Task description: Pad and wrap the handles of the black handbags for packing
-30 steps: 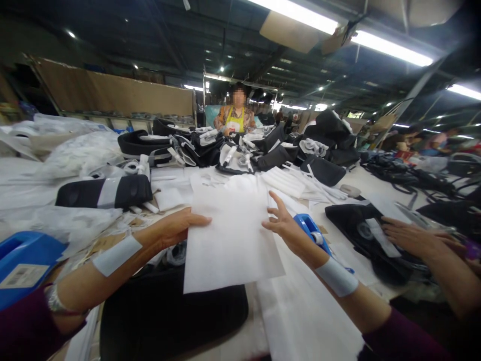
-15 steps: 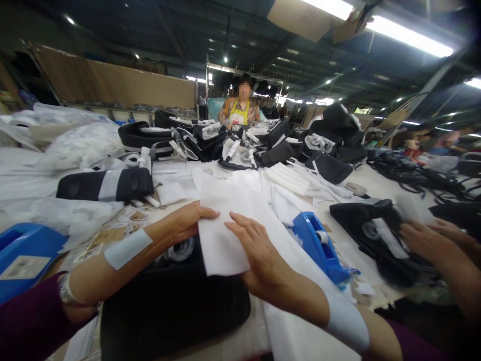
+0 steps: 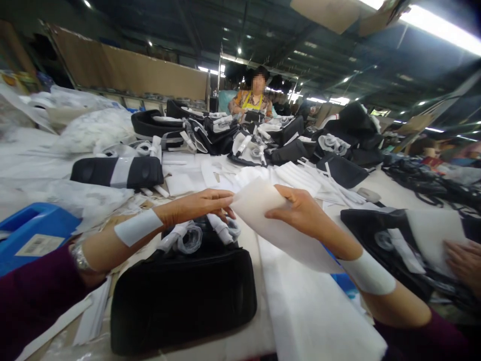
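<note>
**One white sheet (image 3: 257, 203) in the right hand (image 3: 302, 213), the left hand (image 3: 205, 204) at its corner**

Largest is the pale table (image 3: 400, 193) under everything. Beyond the grip spreads a heap of black padded pieces (image 3: 289, 152), too tangled to count, with one person (image 3: 252, 103) in a yellow apron behind it.

Just below the grip, toward the wearer, lies one black case (image 3: 184, 301). Below the right hand and its forearm stretches a long white stack (image 3: 308, 301); its layers cannot be counted.

The one white sheet curves in the air between the two hands, its lower part running behind the right forearm. The right thumb and fingers are closed on its upper edge. The left hand is loosely bent, fingertips at the sheet's left corner; whether they pinch it I cannot tell.

Well left of the grip stands one blue dispenser (image 3: 62, 220); one more blue object (image 3: 345, 285) shows partly beneath the right forearm. Between dispenser and heap lies one black pad (image 3: 145, 171) with one pale band.

Right of the grip, one co-worker's hand (image 3: 464, 260) rests on another white sheet (image 3: 436, 233).

Smallest are two pale patches (image 3: 139, 228), one per forearm, and two plastic-wrapped coils (image 3: 190, 238) just under the left hand.
</note>
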The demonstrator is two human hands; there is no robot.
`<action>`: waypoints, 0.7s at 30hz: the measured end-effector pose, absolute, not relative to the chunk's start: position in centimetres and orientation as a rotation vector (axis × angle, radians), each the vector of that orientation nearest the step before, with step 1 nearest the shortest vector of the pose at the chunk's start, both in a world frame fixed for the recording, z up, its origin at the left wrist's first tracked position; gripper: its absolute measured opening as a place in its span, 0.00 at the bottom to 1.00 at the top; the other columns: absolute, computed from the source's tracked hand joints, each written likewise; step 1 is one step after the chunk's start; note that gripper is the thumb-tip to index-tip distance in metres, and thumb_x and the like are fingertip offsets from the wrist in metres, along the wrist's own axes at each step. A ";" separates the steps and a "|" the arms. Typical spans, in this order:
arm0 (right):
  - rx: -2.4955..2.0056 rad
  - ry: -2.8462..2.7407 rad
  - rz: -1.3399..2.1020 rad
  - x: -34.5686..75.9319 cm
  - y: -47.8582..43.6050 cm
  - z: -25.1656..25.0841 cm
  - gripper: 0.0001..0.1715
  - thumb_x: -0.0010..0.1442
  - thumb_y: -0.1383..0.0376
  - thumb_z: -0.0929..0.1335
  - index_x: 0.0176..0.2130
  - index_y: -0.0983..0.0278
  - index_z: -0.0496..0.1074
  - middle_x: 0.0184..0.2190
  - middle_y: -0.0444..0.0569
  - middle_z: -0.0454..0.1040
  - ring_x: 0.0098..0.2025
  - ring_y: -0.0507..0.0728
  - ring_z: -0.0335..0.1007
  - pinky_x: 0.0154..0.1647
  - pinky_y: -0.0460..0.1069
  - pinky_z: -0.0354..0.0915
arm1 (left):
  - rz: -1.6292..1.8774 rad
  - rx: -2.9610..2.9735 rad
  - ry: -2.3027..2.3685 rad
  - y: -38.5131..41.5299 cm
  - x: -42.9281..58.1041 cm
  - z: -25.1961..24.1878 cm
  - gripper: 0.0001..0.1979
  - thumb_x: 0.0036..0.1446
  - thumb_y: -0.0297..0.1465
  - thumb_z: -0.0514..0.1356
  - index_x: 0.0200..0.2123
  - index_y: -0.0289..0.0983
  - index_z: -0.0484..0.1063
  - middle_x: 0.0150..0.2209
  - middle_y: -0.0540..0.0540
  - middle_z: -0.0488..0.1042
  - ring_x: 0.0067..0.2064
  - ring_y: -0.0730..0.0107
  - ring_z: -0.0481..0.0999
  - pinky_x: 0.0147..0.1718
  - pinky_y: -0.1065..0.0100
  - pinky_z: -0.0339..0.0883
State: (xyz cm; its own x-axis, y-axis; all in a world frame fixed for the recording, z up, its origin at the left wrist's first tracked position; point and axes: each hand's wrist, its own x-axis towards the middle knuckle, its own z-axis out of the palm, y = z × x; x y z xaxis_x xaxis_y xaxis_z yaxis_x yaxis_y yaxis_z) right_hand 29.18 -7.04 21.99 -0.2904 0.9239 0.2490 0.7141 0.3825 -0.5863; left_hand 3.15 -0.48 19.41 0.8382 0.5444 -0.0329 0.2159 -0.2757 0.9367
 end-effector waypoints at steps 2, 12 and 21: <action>-1.484 -1.985 0.509 30.1 -6.9 20.7 0.13 0.53 0.63 0.71 0.40 0.64 0.75 0.35 0.44 0.77 0.38 0.58 0.73 0.40 0.49 0.64 | 0.362 2.246 0.632 0.6 2.5 18.5 0.22 0.59 0.34 0.57 0.56 0.36 0.67 0.55 0.40 0.71 0.56 0.57 0.69 0.56 0.60 0.62; -1.431 -1.713 0.775 29.8 -5.7 16.0 0.13 0.54 0.64 0.67 0.41 0.65 0.73 0.34 0.46 0.75 0.35 0.57 0.69 0.37 0.49 0.65 | 0.163 3.285 0.280 0.4 4.9 12.1 0.25 0.49 0.22 0.62 0.51 0.44 0.67 0.52 0.41 0.70 0.49 0.57 0.69 0.48 0.57 0.59; -1.350 -1.390 1.416 29.3 -4.9 12.4 0.24 0.47 0.59 0.74 0.44 0.67 0.73 0.36 0.51 0.78 0.32 0.59 0.74 0.33 0.51 0.69 | 0.537 3.493 0.472 0.3 3.3 12.9 0.07 0.64 0.27 0.54 0.45 0.41 0.67 0.41 0.45 0.71 0.39 0.63 0.66 0.34 0.63 0.54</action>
